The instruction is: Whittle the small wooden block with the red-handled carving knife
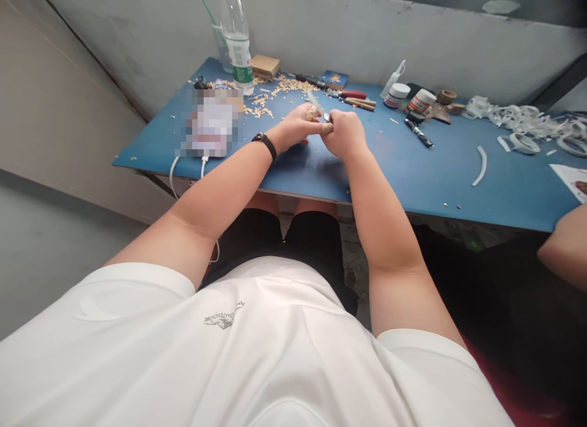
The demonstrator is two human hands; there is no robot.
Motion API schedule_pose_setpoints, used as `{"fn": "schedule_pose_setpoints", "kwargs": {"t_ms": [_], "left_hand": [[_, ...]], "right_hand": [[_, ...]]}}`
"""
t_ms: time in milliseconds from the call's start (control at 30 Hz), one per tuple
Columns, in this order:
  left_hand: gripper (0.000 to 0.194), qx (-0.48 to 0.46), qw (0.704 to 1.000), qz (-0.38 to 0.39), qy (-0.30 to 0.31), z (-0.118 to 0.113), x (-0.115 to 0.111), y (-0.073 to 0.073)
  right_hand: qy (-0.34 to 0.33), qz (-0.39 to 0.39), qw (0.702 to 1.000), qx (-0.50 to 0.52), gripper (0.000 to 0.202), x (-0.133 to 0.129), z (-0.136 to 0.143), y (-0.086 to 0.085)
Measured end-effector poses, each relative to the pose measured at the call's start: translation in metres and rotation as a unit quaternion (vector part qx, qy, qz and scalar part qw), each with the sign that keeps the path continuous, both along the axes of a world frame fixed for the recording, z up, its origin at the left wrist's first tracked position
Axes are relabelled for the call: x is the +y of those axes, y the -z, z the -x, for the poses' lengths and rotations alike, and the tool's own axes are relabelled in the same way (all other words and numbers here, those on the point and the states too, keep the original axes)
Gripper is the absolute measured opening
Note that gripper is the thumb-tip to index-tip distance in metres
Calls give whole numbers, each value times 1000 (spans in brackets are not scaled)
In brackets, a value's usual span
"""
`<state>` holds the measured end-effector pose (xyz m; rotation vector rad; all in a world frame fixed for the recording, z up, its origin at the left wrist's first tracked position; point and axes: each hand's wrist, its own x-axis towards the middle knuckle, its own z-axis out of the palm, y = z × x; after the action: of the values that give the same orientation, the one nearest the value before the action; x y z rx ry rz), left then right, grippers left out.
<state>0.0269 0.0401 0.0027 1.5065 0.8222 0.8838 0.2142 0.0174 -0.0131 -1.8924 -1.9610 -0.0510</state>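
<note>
My left hand (293,127), with a black band on the wrist, is closed over the blue table, its fingers curled. Tan wrapping shows on its thumb and a finger. My right hand (346,132) is a closed fist touching the left thumb. A thin pale, blade-like strip (315,101) sticks up between the two hands, with a small round shiny metal piece (327,117) at its lower end by the right hand. What each palm holds is covered by the fingers. A little red shows under the left hand.
Wood chips (293,84) litter the blue table (394,176) behind my hands, beside a water bottle (239,54) and red-handled tool (353,94). Left lies a phone (213,130) on a cable. White jars (397,95), a black pen-like tool (418,132) and pale strips (523,121) lie right, near another person's arm (566,249).
</note>
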Motion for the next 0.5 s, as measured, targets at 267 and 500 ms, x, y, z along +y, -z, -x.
{"fn": "schedule_pose_setpoints", "kwargs": {"t_ms": [267, 500], "left_hand": [[24, 49, 996, -67, 36, 1, 1, 6], [25, 53, 997, -50, 22, 2, 6, 12]], "right_hand": [[-53, 36, 997, -40, 30, -18, 9, -15], [-55, 54, 995, -68, 40, -24, 13, -19]]}}
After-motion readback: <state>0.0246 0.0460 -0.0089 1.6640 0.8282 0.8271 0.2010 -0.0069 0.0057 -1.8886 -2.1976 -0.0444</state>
